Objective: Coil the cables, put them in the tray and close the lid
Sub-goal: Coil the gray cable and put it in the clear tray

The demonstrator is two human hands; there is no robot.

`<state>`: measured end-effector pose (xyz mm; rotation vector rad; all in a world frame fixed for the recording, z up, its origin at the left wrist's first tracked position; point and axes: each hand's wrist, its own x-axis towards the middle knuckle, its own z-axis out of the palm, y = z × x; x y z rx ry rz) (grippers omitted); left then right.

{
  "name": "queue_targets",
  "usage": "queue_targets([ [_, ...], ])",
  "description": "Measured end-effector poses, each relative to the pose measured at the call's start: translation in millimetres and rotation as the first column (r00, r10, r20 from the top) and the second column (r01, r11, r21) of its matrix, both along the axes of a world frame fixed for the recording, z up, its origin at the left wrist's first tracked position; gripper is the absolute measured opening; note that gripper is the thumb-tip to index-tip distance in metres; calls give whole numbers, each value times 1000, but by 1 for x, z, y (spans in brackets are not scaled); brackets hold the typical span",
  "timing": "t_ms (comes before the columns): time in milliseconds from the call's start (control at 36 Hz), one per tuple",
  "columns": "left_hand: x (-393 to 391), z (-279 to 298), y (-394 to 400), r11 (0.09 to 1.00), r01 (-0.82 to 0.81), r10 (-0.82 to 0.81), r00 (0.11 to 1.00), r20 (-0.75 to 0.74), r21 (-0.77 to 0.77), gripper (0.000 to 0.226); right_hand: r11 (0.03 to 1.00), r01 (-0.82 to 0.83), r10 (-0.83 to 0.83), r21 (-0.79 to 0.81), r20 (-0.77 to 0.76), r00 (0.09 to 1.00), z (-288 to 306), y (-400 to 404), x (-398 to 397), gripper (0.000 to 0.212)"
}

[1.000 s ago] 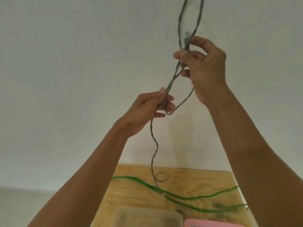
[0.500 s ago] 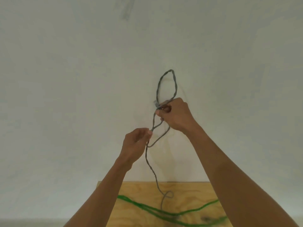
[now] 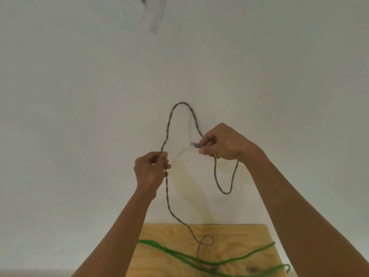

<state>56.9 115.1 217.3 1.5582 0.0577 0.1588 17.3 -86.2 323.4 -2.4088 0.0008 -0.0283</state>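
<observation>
The hands had separated, widening the loop. Right hand (image 3: 223, 142) gripped the grey cable (image 3: 167, 196) by its plug end; left hand (image 3: 150, 169) pinched the cable's run to feed the next coil.

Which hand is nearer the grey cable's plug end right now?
Right. The right hand pinches the grey cable at its plug; the left hand grips it farther along.

no readable text, labels or signs
</observation>
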Motion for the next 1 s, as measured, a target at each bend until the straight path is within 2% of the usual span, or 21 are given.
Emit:
queue_targets([
  [83, 9, -16, 11, 982, -81, 96, 992, -85, 168, 11, 997, -80, 80, 18, -46, 996, 7, -6, -8, 14],
  [167, 15, -35, 20, 910, 26, 63, 978, -200, 414, 23, 993, -113, 112, 42, 32, 993, 14, -8, -15, 11],
  [222, 14, -42, 23, 757, 209, -9, 951, -310, 619, 41, 993, -112, 109, 32, 96, 989, 17, -7, -18, 9],
  [306, 9, -35, 26, 466, 401, -65, 904, -422, 788, 73, 995, -97, 98, -16, 185, 978, 21, -3, -21, 9],
  [389, 0, -10, 36, 231, 424, -56, 904, -423, 876, 68, 997, -73, 70, 6, 215, 974, 23, 1, -19, 8],
  [444, -4, 11, 46, 137, 464, -56, 886, -461, 875, 62, 999, -44, 38, 21, 231, 972, 24, 2, -17, 7],
  [528, -6, 34, 60, 180, 613, -168, 790, -590, 769, 56, 999, -15, 2, 49, 254, 967, 24, 5, -15, 7],
  [583, -11, 49, 64, 257, 689, -305, 723, -620, 678, 52, 997, 6, -25, 72, 264, 964, 23, 7, -12, 12],
  [611, -15, 56, 64, 325, 703, -383, 709, -592, 633, 49, 995, 15, -40, 95, 262, 964, 23, 8, -10, 14],
  [667, -23, 70, 58, 504, 656, -500, 752, -431, 561, 39, 989, 4, -40, 148, 237, 971, 22, 10, -6, 16],
  [722, -25, 76, 47, 687, 446, -454, 880, -141, 573, 28, 986, -46, 16, 160, 189, 982, 20, 14, -3, 16],
  [750, -23, 77, 40, 740, 295, -391, 920, 29, 604, 27, 986, -82, 58, 146, 163, 985, 20, 16, -2, 16],
  [778, -21, 78, 34, 758, 171, -353, 919, 176, 629, 29, 984, -121, 103, 134, 139, 985, 19, 20, -2, 16],
  [833, -17, 81, 22, 743, 93, -395, 861, 321, 663, 38, 976, -183, 170, 118, 109, 979, 17, 27, 0, 18],
  [917, -15, 86, 12, 709, 146, -490, 805, 334, 690, 28, 972, -221, 211, 84, 115, 971, 17, 35, 0, 23],
  [1000, -14, 89, 10, 729, 80, -433, 823, 367, 680, 17, 974, -210, 195, 84, 157, 968, 17, 37, 2, 27],
])
